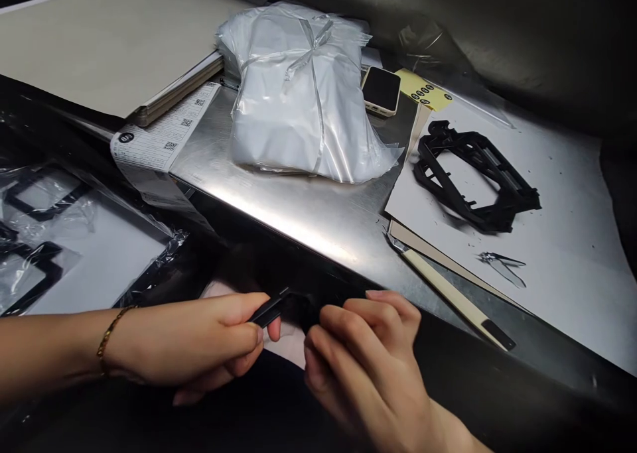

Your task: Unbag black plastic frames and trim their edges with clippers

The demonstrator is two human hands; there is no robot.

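My left hand [223, 337], with a gold bracelet [107, 337] at the wrist, pinches a slim black plastic part [269, 309] between thumb and fingers. The part juts toward my right hand [365, 353], whose fingers are curled inward. What those fingers hold is hidden behind them, against a dark background. Both hands are in front of the metal table's edge, low in the view. On the table to the right lie black plastic frames [472, 174], a small nail clipper [502, 260] and a cream-handled craft knife [448, 294].
Tied transparent plastic bags [298, 101] sit mid-table, beside a small device with a dark screen [381, 90] and a yellow sticker sheet [423, 88]. Stacked grey boards [104, 42] and printed labels [169, 131] are at left. Bagged black frames [37, 267] lie lower left.
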